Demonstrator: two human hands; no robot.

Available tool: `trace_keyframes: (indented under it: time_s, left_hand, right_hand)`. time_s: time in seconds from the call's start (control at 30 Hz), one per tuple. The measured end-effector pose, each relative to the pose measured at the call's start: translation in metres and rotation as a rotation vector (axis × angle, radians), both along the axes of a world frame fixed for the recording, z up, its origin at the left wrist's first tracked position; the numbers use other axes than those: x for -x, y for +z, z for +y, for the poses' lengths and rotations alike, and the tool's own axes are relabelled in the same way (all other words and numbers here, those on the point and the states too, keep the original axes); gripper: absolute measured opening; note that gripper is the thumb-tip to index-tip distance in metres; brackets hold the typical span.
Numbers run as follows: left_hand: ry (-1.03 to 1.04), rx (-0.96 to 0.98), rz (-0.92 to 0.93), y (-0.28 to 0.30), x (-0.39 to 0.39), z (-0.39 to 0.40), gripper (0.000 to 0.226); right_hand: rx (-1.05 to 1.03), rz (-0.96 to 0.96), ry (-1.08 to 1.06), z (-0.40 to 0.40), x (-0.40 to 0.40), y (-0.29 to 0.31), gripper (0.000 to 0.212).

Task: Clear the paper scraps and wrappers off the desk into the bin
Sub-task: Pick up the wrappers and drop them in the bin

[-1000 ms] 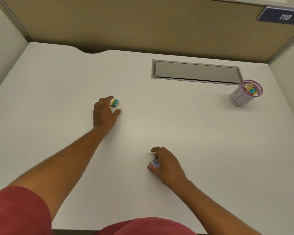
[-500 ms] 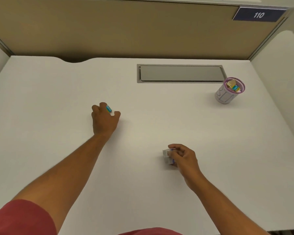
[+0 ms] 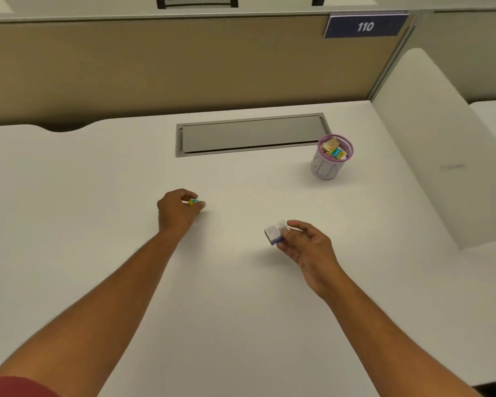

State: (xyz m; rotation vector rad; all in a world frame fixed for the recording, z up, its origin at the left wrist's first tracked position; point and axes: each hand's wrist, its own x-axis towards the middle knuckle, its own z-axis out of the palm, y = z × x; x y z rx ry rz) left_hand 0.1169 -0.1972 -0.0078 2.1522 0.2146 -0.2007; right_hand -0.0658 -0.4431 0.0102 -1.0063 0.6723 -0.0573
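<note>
Head view: both hands pinching scraps mid-desk.
Left hand (image 3: 175, 211) grips a wrapper (image 3: 194, 202), right hand (image 3: 308, 245) a white scrap (image 3: 275, 232); bin (image 3: 330, 157) near the desk's (image 3: 98, 173) far right corner.

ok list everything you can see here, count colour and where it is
desk: 1, white, fills the view
bin: 1, pale with a pink rim, far right of the desk, holding scraps
scraps in bin: several, tan, teal and yellow, exact count unclear
cable hatch: 1, grey, set in the desk at the back
partition: 1, tan, behind the desk
number sign: 1, blue, reads 110, on the partition's top right
small wrapper: 1, teal and yellow, pinched in the left hand
folded wrapper: 1, white and blue, held in the right hand
left hand: 1, mid-desk
right hand: 1, right of centre
red sleeve: 1, bottom left corner
</note>
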Motion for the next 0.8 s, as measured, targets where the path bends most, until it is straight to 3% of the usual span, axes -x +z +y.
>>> trace_keyframes:
  time_s: [0.17, 0.27, 0.57, 0.7, 0.8]
  left_hand:
    - [0.063, 0.38, 0.133, 0.028, 0.012, -0.096, 0.034]
    - [-0.009, 0.475, 0.146, 0.043, 0.013, -0.146, 0.034]
    - [-0.189, 0.344, -0.124, 0.075, -0.008, -0.261, 0.023]
    - [-0.278, 0.179, -0.306, 0.075, -0.024, -0.298, 0.021]
    - [-0.469, -0.011, -0.448, 0.068, -0.033, -0.318, 0.019]
  right_hand:
    - [0.081, -0.023, -0.024, -0.057, -0.025, 0.014, 0.03]
    - [0.138, -0.035, -0.046, -0.087, -0.043, 0.023, 0.028]
    - [0.683, -0.082, -0.24, -0.166, -0.1, 0.04, 0.026]
    - [0.761, -0.088, -0.342, -0.178, -0.102, 0.04, 0.026]
    - [0.799, -0.094, -0.372, -0.181, -0.097, 0.037, 0.027]
